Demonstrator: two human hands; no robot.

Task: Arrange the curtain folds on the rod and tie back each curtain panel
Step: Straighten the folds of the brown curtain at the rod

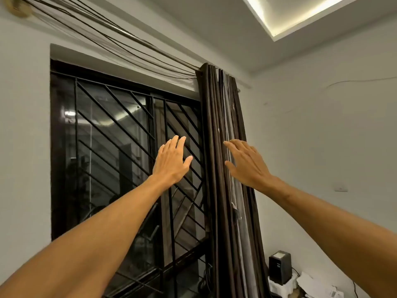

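Dark brown pleated fabric curtain panel (214,130) is hanging bunched at right edge of black-grilled glass window (111,134). Left hand (171,161) is hovering just beside it, right hand (247,165) over its folds; each grip wide, holding nothing. Risk: uneven squeeze prob. dragging pleats askew up top.

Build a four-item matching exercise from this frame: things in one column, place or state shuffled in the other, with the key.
Things:
1. left hand
2. right hand
3. curtain
4. black box

Place or state:
A. gathered into tight folds at the right edge of the window grille
B. fingers straight, spread in front of the curtain folds
C. low by the wall, right of the curtain
D. fingers straight, raised in front of the window grille, apart from the curtain

Pairs: 1-D, 2-B, 3-A, 4-C
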